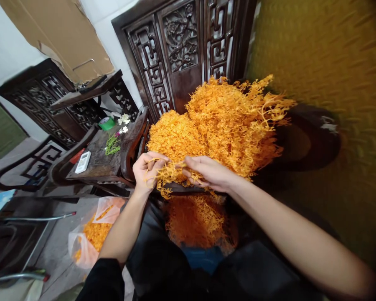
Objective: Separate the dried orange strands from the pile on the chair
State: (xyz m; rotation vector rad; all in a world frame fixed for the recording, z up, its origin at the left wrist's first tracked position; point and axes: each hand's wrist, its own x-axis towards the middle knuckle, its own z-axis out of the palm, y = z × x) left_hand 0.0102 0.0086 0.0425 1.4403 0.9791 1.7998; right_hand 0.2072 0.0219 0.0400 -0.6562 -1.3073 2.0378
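Note:
A large heap of orange branching plastic-like strands rests on a dark wooden seat. In front of it, my left hand pinches an orange strand between curled fingers. My right hand has its thumb and fingers closed on the other side of the same small orange bunch, which stretches between both hands. Some tips of the bunch dangle below my left fingers. More orange strands lie lower down, between my legs, above something blue.
On the left, a dark wooden table bears green tape, a white device and small flowers. A plastic bag of orange pieces lies on the floor. Carved chair backs stand behind the heap.

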